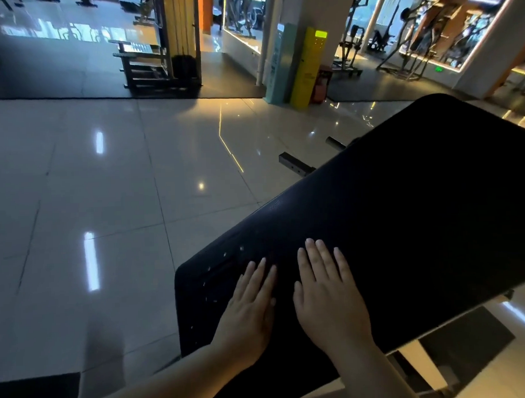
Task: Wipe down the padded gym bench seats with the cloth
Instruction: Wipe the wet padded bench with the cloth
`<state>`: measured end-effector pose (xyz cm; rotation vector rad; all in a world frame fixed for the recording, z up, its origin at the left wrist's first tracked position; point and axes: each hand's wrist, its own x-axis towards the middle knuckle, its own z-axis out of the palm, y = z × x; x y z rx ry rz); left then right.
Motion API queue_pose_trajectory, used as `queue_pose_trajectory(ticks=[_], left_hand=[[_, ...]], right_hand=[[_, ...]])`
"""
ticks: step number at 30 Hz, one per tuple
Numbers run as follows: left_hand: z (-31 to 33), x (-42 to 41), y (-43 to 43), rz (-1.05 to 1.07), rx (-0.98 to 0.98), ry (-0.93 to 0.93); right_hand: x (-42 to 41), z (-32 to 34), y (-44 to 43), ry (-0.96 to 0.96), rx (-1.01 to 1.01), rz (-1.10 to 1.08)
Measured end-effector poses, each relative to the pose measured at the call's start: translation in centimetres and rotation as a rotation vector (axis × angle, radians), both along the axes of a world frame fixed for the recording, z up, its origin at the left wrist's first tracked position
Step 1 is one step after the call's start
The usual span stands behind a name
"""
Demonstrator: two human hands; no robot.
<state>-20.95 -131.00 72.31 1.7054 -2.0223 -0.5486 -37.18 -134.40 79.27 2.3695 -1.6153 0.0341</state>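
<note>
A long black padded bench (419, 208) runs from the bottom centre up to the right edge of the view. Both hands lie flat on its near end, side by side. My left hand (250, 306) rests on the pad with fingers straight, next to a patch with small pale specks. My right hand (327, 294) presses flat just to its right, fingers spread. On the dark pad I can make out no cloth under either palm or anywhere else.
Glossy pale floor tiles (106, 204) spread to the left and ahead. Black metal frame ends (296, 166) stick out beside the bench. A yellow post (307, 66) and a pillar stand behind, and a weight rack (149, 60) stands further left. Exercise machines fill the back right.
</note>
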Motion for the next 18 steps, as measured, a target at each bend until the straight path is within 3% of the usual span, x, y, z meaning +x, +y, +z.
queue_pose_trajectory(ticks=[7, 14, 18], left_hand=[[1.8, 0.2, -5.4, 0.052, 0.069, 0.152], [0.9, 3.6, -5.2, -0.231, -0.060, -0.017], [-0.2, 5.5, -6.8, -0.176, -0.015, 0.007]], right_hand=[[3.2, -1.0, -0.3, -0.046, -0.027, -0.160], [4.0, -0.9, -0.2, 0.018, 0.011, -0.197], [4.3, -0.7, -0.2, 0.000, 0.005, -0.231]])
